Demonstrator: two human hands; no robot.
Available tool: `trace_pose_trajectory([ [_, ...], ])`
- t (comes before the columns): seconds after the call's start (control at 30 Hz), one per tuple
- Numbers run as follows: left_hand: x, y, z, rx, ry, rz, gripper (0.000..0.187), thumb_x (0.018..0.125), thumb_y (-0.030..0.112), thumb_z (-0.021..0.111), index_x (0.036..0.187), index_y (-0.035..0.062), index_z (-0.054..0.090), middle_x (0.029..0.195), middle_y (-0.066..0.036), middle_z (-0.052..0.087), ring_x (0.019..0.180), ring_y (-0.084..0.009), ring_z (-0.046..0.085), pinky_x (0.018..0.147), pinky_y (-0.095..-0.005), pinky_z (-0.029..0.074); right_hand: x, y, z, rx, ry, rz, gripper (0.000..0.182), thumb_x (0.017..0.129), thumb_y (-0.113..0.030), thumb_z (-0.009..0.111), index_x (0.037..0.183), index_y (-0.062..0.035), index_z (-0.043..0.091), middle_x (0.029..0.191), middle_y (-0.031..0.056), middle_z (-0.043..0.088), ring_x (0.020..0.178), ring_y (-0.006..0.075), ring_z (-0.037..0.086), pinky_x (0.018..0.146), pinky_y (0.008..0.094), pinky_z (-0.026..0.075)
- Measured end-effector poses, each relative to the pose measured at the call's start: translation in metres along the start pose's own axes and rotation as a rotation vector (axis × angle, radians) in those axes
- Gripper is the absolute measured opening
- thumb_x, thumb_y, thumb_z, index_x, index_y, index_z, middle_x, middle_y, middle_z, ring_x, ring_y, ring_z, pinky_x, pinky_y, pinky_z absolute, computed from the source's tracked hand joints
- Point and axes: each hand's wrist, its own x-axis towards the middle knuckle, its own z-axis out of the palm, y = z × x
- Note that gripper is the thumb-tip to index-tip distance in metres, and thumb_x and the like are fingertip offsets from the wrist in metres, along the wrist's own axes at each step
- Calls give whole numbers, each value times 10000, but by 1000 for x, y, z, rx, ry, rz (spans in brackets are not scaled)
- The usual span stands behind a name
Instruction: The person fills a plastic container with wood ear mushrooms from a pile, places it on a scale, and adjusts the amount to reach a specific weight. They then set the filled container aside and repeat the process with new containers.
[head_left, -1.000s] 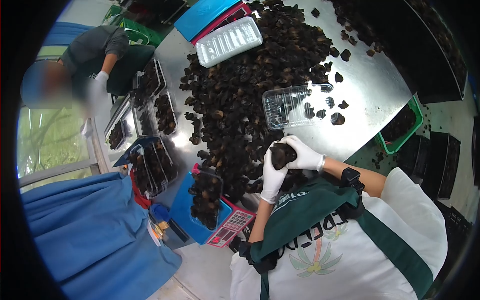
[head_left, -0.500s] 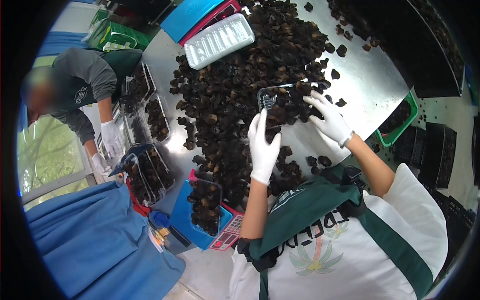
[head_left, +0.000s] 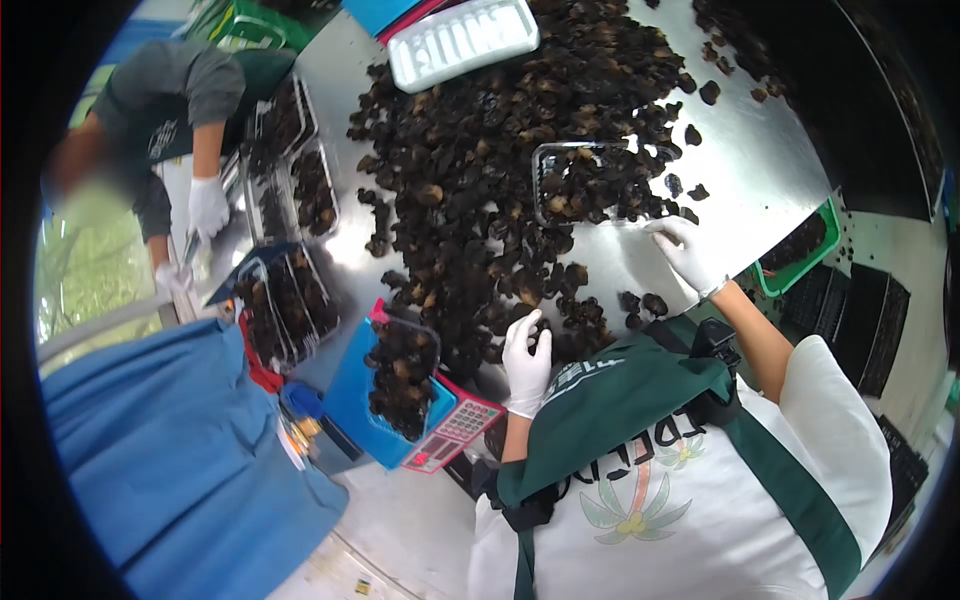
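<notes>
A clear plastic tray (head_left: pixel 541 190) filled with dark, crinkled wood ear mushrooms (head_left: pixel 600 180) rests at the right side of the big mushroom pile (head_left: pixel 470 150). My right hand (head_left: pixel 690 257), in a white glove, is at the tray's near right corner, with its fingers bent and closed at the rim. Lower down, by the near edge of the pile, is my left hand (head_left: pixel 526 365), also gloved. Its fingers are curled around a dark mushroom piece at the fingertips, partly hidden.
A blue and pink scale (head_left: pixel 450 430) carries another filled tray (head_left: pixel 402 380) at the near left. White trays (head_left: pixel 465 45) lie on a second scale at the back. Across the metal table, a gloved co-worker (head_left: pixel 205 110) stands near several filled trays. A green crate (head_left: pixel 828 235) sits at right.
My left hand has left the clear tray and moved down to the near edge of the pile. My right hand has drawn back from over the tray to its near corner. The view has shifted.
</notes>
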Motion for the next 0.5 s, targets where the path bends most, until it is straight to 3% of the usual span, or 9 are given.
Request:
trace_pose_trajectory([
  [0.13, -22, -24, -24, 100, 231, -128, 264, 781, 68, 629, 1044, 43, 617, 928, -76, 575, 769, -172, 565, 676, -276, 471, 3, -23, 30, -44, -395, -317, 421, 767, -178, 678, 1160, -83, 565, 1120, 119, 577, 1004, 252, 573, 835, 346, 474],
  [0.2, -38, -31, -37, 170, 279, -209, 269, 777, 76, 639, 1043, 44, 614, 902, -68, 570, 736, -162, 552, 659, -272, 465, -9, -43, 60, -177, -471, -227, 688, 688, -242, 742, 1304, -137, 453, 1306, 162, 430, 1163, 318, 461, 940, 409, 414],
  [0.23, -45, -29, -43, 226, 175, -332, 483, 750, 159, 693, 1189, 53, 520, 980, -113, 549, 835, -223, 573, 716, -316, 476, -9, -50, 70, -271, -545, -304, 808, 647, -265, 767, 1356, -169, 390, 1390, 183, 312, 1240, 374, 361, 995, 445, 360],
  [0.33, -63, -26, -30, 356, 97, -398, 821, 684, 274, 763, 1345, 73, 319, 1105, -185, 479, 967, -329, 552, 814, -386, 466, -17, -53, 109, -367, -536, -382, 588, 695, -231, 715, 1229, -174, 478, 1320, 142, 348, 1068, 323, 477, 792, 425, 499],
  [0.37, -65, -34, -23, 272, -16, -456, 1087, 614, 357, 805, 1413, 93, 117, 1203, -258, 369, 1061, -431, 486, 904, -446, 422, -18, -48, 122, -281, -455, -385, 331, 698, -186, 682, 1011, -144, 583, 1239, 97, 443, 1036, 285, 494, 738, 381, 507],
  [0.47, -58, -65, 17, 230, -40, -271, 1170, 595, 240, 822, 1422, 72, 12, 1239, -299, 304, 1118, -467, 408, 960, -458, 381, -6, -32, 138, -97, -433, -244, 202, 691, -59, 629, 889, -89, 602, 1126, 138, 534, 907, 285, 571, 760, 370, 493],
  [0.5, -48, -75, 31, 101, -18, -207, 1156, 593, 201, 814, 1416, 62, 15, 1251, -302, 288, 1133, -462, 389, 969, -455, 375, -3, -28, 135, 54, -400, -314, 107, 694, -14, 588, 793, -54, 598, 1041, 119, 577, 780, 224, 595, 681, 319, 491],
])
